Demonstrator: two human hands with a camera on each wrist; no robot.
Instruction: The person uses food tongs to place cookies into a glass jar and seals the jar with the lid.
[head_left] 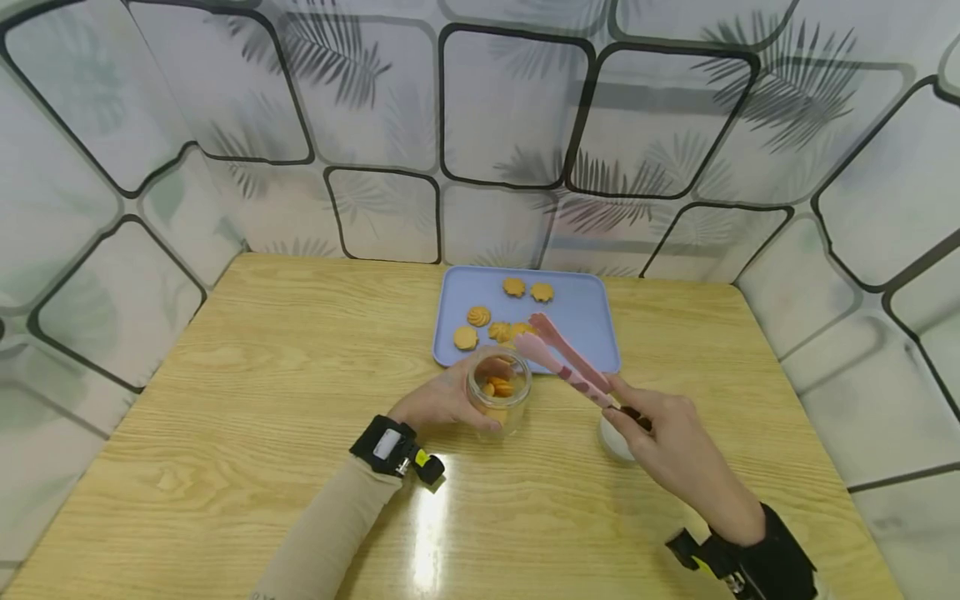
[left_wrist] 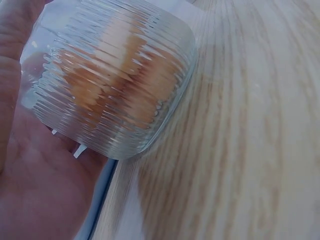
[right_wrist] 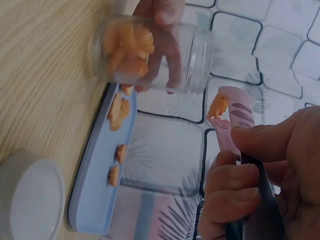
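Note:
My left hand (head_left: 447,398) holds a clear glass jar (head_left: 516,417) upright over the table, fingers around its far side and thumb in front. Several cookies (right_wrist: 127,47) lie in the lower part of the jar, whose mouth is uncovered. In the left wrist view the ribbed glass (left_wrist: 120,85) blurs the cookies inside. My right hand (head_left: 678,446) grips pink tongs (head_left: 573,367) with dark handles. Between the tongs' tips, in the right wrist view, is one cookie (right_wrist: 218,106). The tips are up and to the right of the jar's mouth, apart from it.
Behind the jar lies a blue tray (head_left: 585,312) with several cookies (head_left: 478,316) on it. A white round lid-like object (head_left: 615,440) sits on the wooden table (head_left: 300,358), partly under my right hand. Patterned curtain-like walls (head_left: 502,108) enclose the back and sides.

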